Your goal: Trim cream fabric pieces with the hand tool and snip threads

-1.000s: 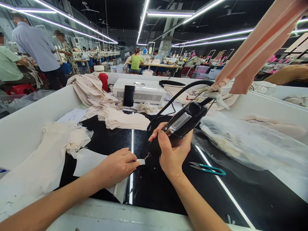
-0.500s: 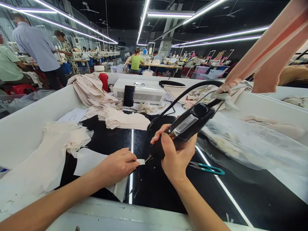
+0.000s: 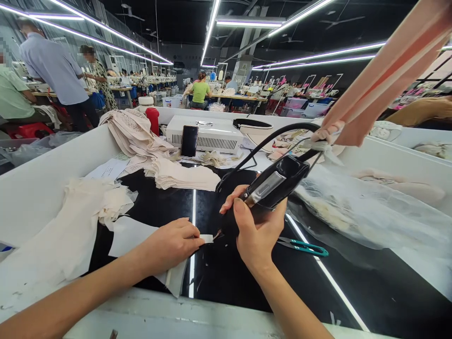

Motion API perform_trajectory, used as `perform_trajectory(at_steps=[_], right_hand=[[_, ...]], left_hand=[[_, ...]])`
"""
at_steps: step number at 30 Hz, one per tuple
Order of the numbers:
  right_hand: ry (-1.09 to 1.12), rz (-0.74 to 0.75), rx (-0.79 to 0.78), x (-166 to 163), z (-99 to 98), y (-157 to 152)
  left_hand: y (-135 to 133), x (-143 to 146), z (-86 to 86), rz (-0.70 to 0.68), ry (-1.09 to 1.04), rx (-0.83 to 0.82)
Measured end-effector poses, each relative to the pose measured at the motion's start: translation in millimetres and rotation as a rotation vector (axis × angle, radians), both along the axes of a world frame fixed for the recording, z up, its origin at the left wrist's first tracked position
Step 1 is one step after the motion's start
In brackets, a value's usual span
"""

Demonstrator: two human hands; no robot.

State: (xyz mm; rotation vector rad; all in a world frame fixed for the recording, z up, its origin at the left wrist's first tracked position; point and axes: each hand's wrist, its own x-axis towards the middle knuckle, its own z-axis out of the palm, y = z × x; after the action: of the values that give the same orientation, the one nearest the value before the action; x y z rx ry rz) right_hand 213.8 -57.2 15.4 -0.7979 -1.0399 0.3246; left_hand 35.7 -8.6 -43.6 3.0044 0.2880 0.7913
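Low over the black work surface point(image 3: 226, 278), my left hand point(image 3: 173, 242) pinches a small white strip point(image 3: 206, 238), its end sticking out past the fingertips. My right hand point(image 3: 259, 238) is wrapped round a black corded handheld tool point(image 3: 287, 174) with a silver plate on its side. The tool's thin metal tip points at the strip's end; whether they touch I cannot tell. A white sheet point(image 3: 132, 235) lies partly under my left forearm. Teal-handled thread snips point(image 3: 309, 247) rest to the right of my right hand.
A pink cloth band point(image 3: 391, 80) ties up the tool's cable from above. Pale fabric pieces point(image 3: 183, 176) are stacked behind my hands, with more fabric point(image 3: 67, 221) at left. A phone point(image 3: 189, 140) leans on a white box point(image 3: 215, 134). Plastic sheeting point(image 3: 374, 207) covers the right side.
The black tool and my right hand have shifted slightly left. The pink band has swung left with the cable. My left hand and the strip have stayed almost still.
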Motion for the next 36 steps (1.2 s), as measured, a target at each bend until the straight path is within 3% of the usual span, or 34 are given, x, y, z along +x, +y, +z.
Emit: perform_trajectory(at_steps=[36], right_hand=[[-0.001, -0.041, 0.020, -2.5, 3.6, 6.7]], left_hand=[[0.3, -5.0, -10.7, -0.002, -0.049, -0.048]])
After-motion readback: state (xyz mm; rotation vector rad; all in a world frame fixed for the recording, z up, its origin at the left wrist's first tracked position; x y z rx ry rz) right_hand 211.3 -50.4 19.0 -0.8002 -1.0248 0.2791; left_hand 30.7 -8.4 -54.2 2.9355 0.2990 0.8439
